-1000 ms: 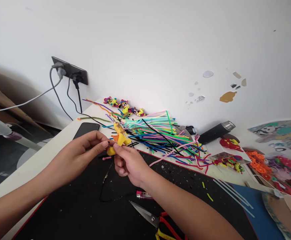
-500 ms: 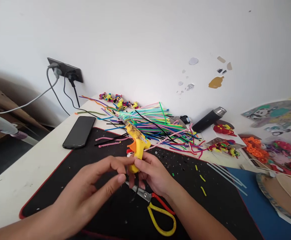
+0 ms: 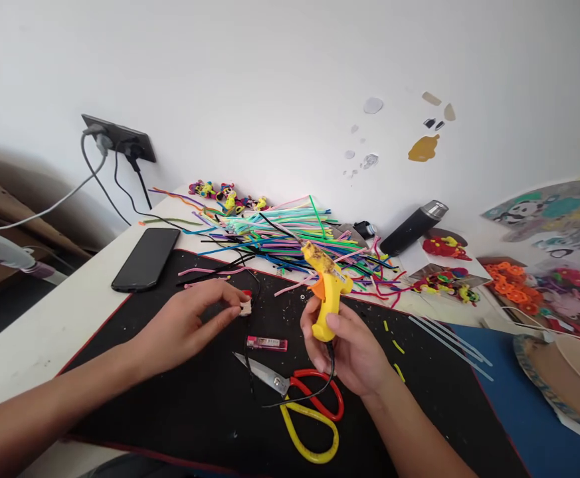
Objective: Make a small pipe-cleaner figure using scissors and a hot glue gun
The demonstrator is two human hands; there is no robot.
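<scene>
My right hand (image 3: 352,345) is wrapped round the handle of a yellow glue gun (image 3: 328,295), whose nozzle points up and to the left and whose black cord hangs below. My left hand (image 3: 194,322) pinches a small pale piece with a red part (image 3: 246,304) between thumb and fingertips, above the black mat (image 3: 194,418). Below and between the hands lie a pink lighter (image 3: 266,343) and scissors (image 3: 294,411) with one red and one yellow handle. The cord crosses the scissors.
Behind the hands lies a pile of coloured pipe cleaners (image 3: 290,232). A phone (image 3: 146,259) is at the left, a black thermos (image 3: 414,228) at the back right. Clear glue sticks (image 3: 452,345) and a round tray (image 3: 569,385) are on the right.
My hands have moved apart. The glue gun has gone right with my right hand, and my left hand has shifted left with the small pale piece. The lighter has come into view.
</scene>
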